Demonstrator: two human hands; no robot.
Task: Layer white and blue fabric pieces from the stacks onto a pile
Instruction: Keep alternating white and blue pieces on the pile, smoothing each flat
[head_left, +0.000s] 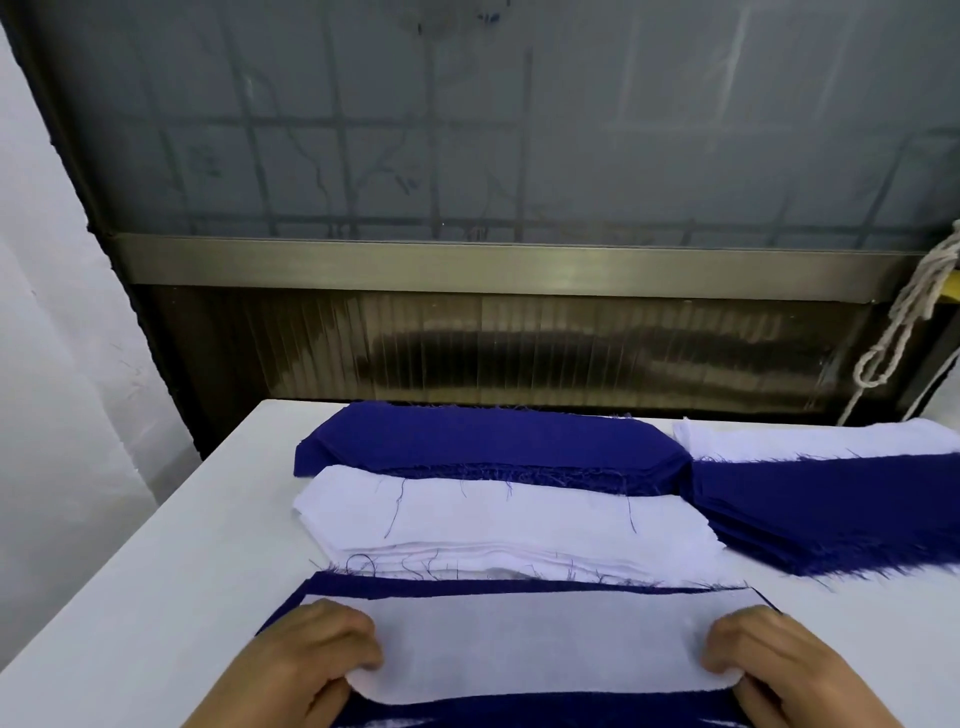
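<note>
Both hands hold a white piece flat on the near pile.

The left hand (317, 654) has its grip curled round the left end of the white piece (535, 644); that piece lies on a blue piece (467, 584) of the pile, at the near edge of the tabletop (156, 571). Just behind sits a white stack (498, 519), then a blue stack (488, 441). The right hand (779, 660) grips the piece's right end. Farther right lie a second blue stack (831, 504) and more white fabric (810, 439).
</note>
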